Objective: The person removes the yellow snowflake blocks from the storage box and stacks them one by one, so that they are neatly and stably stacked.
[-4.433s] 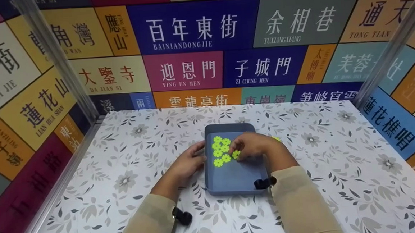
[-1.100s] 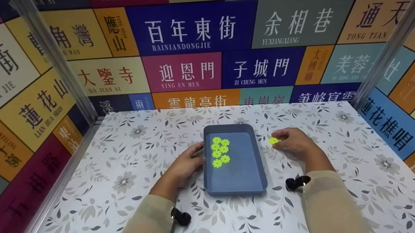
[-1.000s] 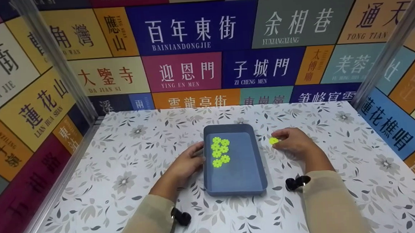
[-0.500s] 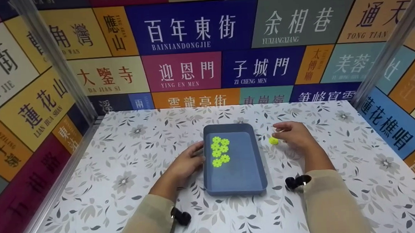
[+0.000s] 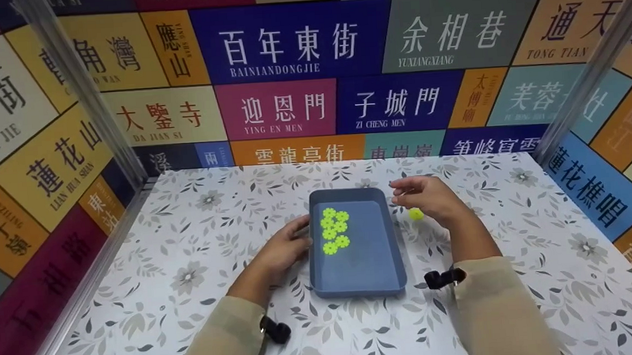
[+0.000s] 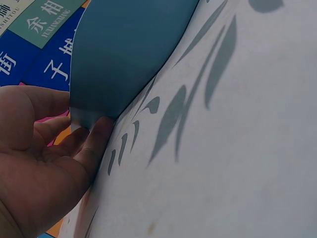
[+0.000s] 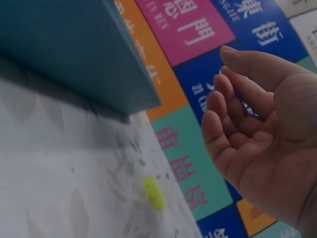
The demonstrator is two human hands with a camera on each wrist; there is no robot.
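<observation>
In the head view a grey-blue rectangular tray stands on the table, with several flat yellow-green flower-shaped pieces lying toward its left side. My left hand touches the tray's left wall with its fingertips; the left wrist view shows those fingers against the tray's outer side. Above the table, just right of the tray, my right hand hovers with loosely bent fingers and nothing between them. Below it a small yellow piece or stack sits on the table, also seen in the right wrist view as a yellow lump.
A white tabletop with a leaf and flower print lies under everything. Colourful panels with Chinese lettering rise behind and at the sides. Clear upright posts stand at the back corners. Each sleeve carries a black wrist camera.
Earlier my right hand pinched a flower piece inside the tray, then held a yellow piece on the table at right. It has let go, risen and moved left toward the tray. My left hand stayed.
</observation>
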